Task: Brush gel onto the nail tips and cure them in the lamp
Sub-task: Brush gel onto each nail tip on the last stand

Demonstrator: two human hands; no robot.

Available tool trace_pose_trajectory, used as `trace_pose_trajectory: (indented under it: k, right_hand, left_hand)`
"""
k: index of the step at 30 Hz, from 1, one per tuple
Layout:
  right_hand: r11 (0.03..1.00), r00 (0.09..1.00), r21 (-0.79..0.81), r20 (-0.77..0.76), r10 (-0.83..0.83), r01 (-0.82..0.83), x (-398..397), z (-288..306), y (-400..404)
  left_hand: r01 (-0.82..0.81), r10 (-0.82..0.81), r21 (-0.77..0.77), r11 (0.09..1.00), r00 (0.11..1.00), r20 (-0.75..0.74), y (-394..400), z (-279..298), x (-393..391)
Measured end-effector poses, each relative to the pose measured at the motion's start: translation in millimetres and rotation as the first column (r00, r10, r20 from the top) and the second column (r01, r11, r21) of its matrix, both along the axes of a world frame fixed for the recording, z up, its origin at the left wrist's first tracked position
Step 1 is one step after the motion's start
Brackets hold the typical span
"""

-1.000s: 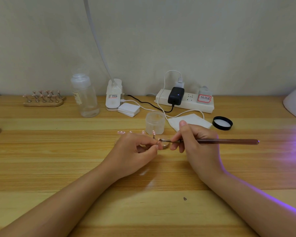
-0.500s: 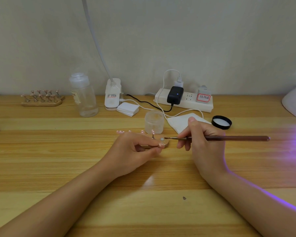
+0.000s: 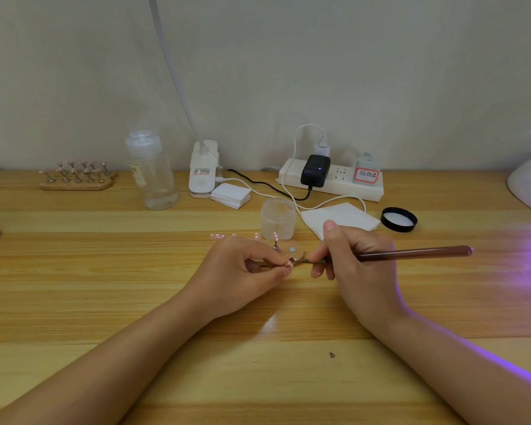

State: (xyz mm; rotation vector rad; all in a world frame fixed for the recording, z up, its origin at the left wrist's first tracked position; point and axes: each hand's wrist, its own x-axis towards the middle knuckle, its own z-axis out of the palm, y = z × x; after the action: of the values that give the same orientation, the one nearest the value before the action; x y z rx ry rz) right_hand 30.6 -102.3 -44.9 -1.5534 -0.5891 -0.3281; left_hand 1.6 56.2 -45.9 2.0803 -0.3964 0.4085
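Right hand point(image 3: 354, 259) grip on brush point(image 3: 411, 253) — left hand point(image 3: 242, 268) pinching nail tip point(image 3: 289, 263) (both curled)

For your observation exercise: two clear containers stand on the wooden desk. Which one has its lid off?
The short frosted plastic jar just behind the hands is open; its black round lid lies to its right. The tall clear bottle at left keeps its cap.
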Motion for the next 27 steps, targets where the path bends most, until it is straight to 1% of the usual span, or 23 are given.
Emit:
trace_pose_trajectory:
  k: [4,8,12,16,20,24,27]
  right_hand:
    - [0.999,0.998,0.024,-0.034,0.049,-0.048,-2.2,1.1,-1.6]
    - [0.998,0.999,0.065,-0.043,-0.001,0.004,-1.0,2.2,-2.0]
    - [0.999,0.999,-0.007,-0.029,-0.037,0.037,1.3,0.7,-0.6]
    - [1.000,0.999,-0.015,-0.032,0.008,-0.009,-1.5,0.7,-1.3]
    - [0.999,0.996,0.017,-0.076,0.046,-0.045,-3.8,2.2,-0.6]
    - [0.997,0.998,0.073,-0.067,-0.008,0.013,-1.3,3.3,-1.5]
    - [0.999,0.998,0.031,-0.052,-0.042,0.043,1.0,1.5,-0.6]
  left_hand:
    - [-0.006,0.006,0.011,1.000,1.000,-0.006,0.6,-0.2,-0.6]
    - [-0.002,0.002,0.032,0.999,1.000,-0.007,0.7,-0.3,-0.3]
    - [-0.003,0.004,0.033,0.999,1.000,-0.004,1.4,-1.1,-0.3]
    - [-0.003,0.003,0.049,0.999,1.000,0.010,0.9,-0.2,-0.6]
    - [0.001,-0.002,0.063,0.998,1.000,0.017,1.2,0.3,-1.8]
    - [-0.005,0.004,0.066,0.998,1.000,0.010,1.5,-0.2,-1.4]
    - [-0.006,0.005,0.066,0.998,1.000,0.013,1.4,-0.5,-0.7]
